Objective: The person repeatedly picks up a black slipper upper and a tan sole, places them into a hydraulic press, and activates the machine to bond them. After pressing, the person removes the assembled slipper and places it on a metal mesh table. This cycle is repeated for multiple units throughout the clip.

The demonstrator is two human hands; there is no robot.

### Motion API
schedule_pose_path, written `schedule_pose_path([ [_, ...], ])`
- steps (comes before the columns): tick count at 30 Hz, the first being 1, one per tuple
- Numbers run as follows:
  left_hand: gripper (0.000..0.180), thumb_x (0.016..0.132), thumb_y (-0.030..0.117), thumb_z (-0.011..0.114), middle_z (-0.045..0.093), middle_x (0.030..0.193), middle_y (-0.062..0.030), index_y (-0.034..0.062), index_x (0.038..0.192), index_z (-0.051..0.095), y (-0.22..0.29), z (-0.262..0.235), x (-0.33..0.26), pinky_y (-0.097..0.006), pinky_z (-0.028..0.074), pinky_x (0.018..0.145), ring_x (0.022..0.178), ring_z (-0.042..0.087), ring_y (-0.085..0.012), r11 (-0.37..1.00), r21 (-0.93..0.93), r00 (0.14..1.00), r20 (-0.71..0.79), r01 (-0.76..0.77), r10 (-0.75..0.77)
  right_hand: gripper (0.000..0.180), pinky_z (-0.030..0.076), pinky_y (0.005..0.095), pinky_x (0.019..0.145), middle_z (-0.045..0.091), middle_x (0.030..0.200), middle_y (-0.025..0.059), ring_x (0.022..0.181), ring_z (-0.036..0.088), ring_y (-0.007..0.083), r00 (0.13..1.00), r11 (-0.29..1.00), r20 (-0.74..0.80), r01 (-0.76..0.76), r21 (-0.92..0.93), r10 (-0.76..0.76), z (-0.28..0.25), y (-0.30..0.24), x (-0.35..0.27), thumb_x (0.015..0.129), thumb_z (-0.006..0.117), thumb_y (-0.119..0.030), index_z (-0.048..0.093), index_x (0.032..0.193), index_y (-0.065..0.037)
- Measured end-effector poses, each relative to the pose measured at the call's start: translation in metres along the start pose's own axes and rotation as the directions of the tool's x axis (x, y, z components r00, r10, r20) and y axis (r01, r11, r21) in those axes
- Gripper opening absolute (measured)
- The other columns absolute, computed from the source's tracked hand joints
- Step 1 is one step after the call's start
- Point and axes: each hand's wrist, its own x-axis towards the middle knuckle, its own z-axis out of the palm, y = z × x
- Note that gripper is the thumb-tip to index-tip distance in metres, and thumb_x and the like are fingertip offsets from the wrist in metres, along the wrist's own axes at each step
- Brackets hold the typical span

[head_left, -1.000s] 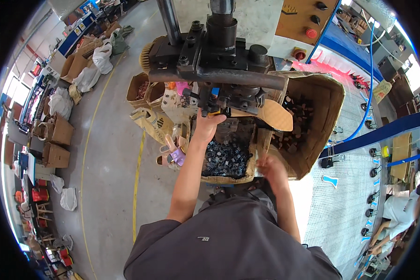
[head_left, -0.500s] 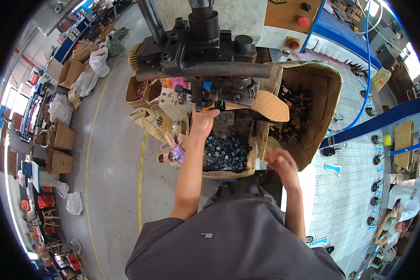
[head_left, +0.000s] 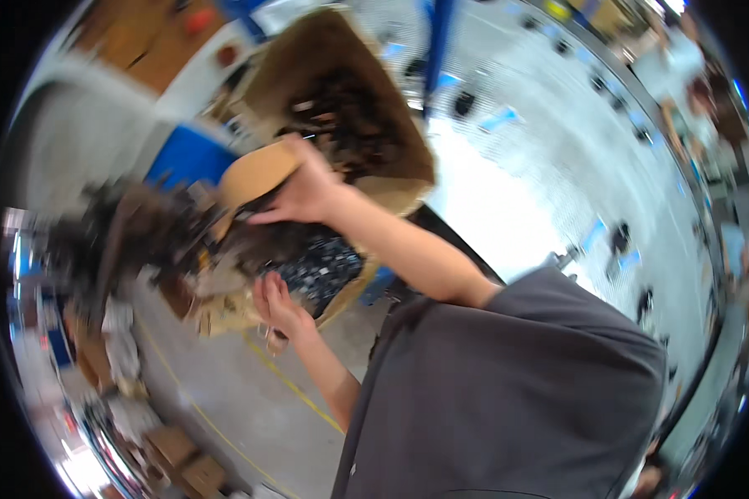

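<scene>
A: Where is the right hand?

B: It is raised at the edge of a large cardboard box, with the fingers curled and the thumb pressed against a rounded tan cardboard flap. It seems to grip that flap, though motion blur keeps me from telling how firmly.

A: And the left hand?

B: Lower down, palm partly up, fingers loosely bent and close together. It sits just at the near rim of a smaller cardboard box. Whether it pinches anything, I cannot tell; the picture is too smeared there.

A: What is in the 2 boxes?

B: The smaller one holds a heap of small dark metal parts, right beside the left hand. The large one, tilted behind the right hand, shows more dark pieces against its inner wall.

A: What lies further out?

B: To the left of the hands there is a dark machine, badly blurred. Below it the grey floor carries a yellow line. Brown cartons stand near the lower edge. The person's grey shirt fills the lower right. To the right runs a pale floor area with small dark items scattered on it, and another person stands in the far upper right.
</scene>
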Motion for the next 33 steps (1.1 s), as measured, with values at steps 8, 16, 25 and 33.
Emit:
schedule_pose_path([
  [8, 0.032, 0.099, 0.01, 0.067, 0.069, 0.115, -0.0085, -0.0017, 0.127, 0.059, -0.12, 0.066, -0.111, -0.031, 0.054, 0.089, 0.101, 0.067, -0.0181, 0.811, 0.519, 0.465, 0.668, 0.268, -0.581, 0.066, 0.049, 0.0561, 0.098, 0.052, 0.146, 0.0096, 0.128, 0.052, 0.0291, 0.99, 0.945, -0.001, -0.132, -0.3, 0.138, 0.02, -0.027, -0.101, 0.094, 0.066, -0.049, 0.048, 0.146, -0.014],
  [16, 0.039, 0.096, 0.017, 0.074, 0.072, 0.109, -0.0101, -0.0029, 0.125, 0.057, -0.205, 0.048, -0.097, -0.028, 0.053, 0.08, 0.092, 0.069, -0.0152, 0.618, 0.78, 0.558, 0.472, 0.096, -0.682, 0.077, 0.056, 0.0397, 0.08, 0.069, 0.105, 0.0214, 0.095, 0.07, 0.0327, 0.551, -0.224, -0.754, -0.835, -0.503, -0.358, -0.038, -0.254, -0.393, 0.075, 0.082, -0.046, 0.055, 0.129, 0.001],
  [25, 0.041, 0.095, 0.013, 0.072, 0.07, 0.117, -0.0136, -0.0035, 0.13, 0.058, -0.185, 0.111, -0.138, -0.031, 0.052, 0.093, 0.106, 0.067, -0.0199, 0.524, 0.85, 0.613, 0.44, -0.05, -0.656, 0.076, 0.031, 0.0574, 0.118, 0.039, 0.151, 0.0296, 0.141, 0.039, 0.0436, -0.11, 0.097, 0.006, -0.897, -0.431, -0.994, -0.185, -0.207, -0.5, 0.082, 0.079, -0.03, 0.048, 0.145, -0.002],
  [33, 0.038, 0.096, 0.011, 0.07, 0.071, 0.117, -0.0144, -0.0031, 0.129, 0.06, -0.195, 0.167, -0.171, -0.032, 0.053, 0.096, 0.107, 0.068, -0.0197, 0.531, 0.832, 0.251, 0.554, -0.158, -0.794, 0.052, 0.041, 0.0581, 0.106, 0.05, 0.131, 0.0294, 0.114, 0.056, 0.0482, -0.419, 0.445, -0.172, -0.881, -0.16, -0.892, -0.207, -0.119, -0.592, 0.082, 0.071, -0.014, 0.051, 0.127, 0.004],
])
